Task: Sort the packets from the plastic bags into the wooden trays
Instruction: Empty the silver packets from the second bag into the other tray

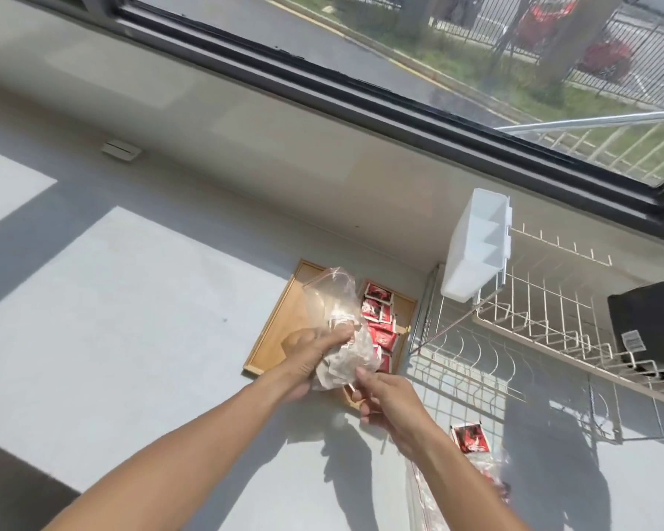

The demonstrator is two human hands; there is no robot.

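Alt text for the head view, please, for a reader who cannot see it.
Over a sunlit counter by a window, the left hand grips a clear plastic bag of pale packets while the right hand pinches its lower edge. Beneath lies a wooden tray holding red packets, beside a wire dish rack.

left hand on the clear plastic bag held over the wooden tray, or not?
Touching. The head view shows the left hand with fingers curled round the clear plastic bag of pale packets, holding it above the wooden tray.
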